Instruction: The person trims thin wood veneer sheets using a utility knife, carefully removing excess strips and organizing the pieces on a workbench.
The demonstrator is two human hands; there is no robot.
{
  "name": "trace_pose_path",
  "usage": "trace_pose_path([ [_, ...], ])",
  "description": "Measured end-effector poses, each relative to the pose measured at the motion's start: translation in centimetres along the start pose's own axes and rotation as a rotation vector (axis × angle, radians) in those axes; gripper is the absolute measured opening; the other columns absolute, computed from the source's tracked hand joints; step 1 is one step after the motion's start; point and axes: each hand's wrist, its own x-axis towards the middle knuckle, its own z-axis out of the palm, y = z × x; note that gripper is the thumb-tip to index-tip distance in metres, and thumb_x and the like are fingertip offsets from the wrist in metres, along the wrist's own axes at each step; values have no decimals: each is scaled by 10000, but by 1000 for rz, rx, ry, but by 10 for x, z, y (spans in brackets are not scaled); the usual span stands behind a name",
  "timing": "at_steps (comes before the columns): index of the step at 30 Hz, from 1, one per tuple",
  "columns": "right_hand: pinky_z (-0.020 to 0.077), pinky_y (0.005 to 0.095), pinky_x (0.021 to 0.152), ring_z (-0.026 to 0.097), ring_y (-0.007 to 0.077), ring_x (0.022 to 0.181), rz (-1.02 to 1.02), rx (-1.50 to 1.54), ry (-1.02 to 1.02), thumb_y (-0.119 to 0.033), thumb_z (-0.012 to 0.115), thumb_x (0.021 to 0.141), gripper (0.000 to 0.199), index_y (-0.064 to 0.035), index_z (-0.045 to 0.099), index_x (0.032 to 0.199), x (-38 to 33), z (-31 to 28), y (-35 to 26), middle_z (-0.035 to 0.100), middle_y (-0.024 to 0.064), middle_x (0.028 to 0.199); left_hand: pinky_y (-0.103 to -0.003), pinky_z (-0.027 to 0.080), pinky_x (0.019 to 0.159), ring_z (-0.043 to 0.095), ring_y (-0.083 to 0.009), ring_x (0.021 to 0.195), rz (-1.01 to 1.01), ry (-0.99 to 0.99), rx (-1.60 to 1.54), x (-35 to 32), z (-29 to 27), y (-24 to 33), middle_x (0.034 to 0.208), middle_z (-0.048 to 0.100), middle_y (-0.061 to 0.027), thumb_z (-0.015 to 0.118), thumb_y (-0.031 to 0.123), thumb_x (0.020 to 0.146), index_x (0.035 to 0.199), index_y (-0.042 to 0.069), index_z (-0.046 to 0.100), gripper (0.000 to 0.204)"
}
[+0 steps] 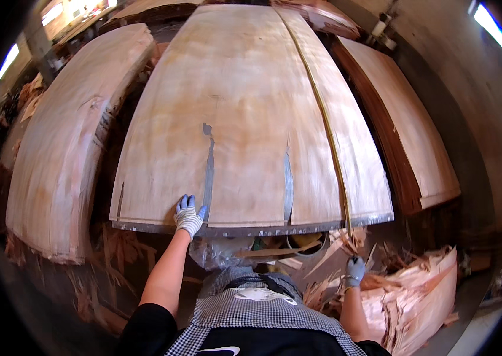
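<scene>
My left hand (189,216), in a striped work glove with blue-grey fingers, lies flat near the front edge of a large pale wood veneer sheet (251,107). Its fingers are stretched out and hold nothing. Two long splits in the sheet show grey beneath. A long thin yellowish-brown strip (322,113) runs lengthwise along the sheet's right part and ends over the front edge. Below that end, my right hand (354,271), also gloved, is closed off the sheet. A small dark thing shows at its fingers; what it is I cannot make out.
Stacks of veneer flank the table, one left (67,136) and one right (399,118). Torn veneer scraps (414,296) are heaped at the lower right, with more on the floor at left. Clear plastic (218,252) and a round container (307,244) lie under the front edge.
</scene>
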Motion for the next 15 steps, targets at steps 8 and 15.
trace_pose_path([
  [8,475,439,732,611,393,842,473,-42,-299,-248,565,785,254,-30,635,894,-249,14,63,640,222,881,-457,271,1075,361,-356,1276,562,125,-150,-50,21,75,1360,432,-179,615,222,799,1318,32,442,579],
  [15,482,457,779,604,382,882,581,-31,0,-274,589,783,265,-68,631,945,-270,-43,83,633,212,926,-484,238,1078,345,-365,1294,1285,-262,-102,-170,84,167,1357,450,-159,625,254,751,1310,40,463,621],
])
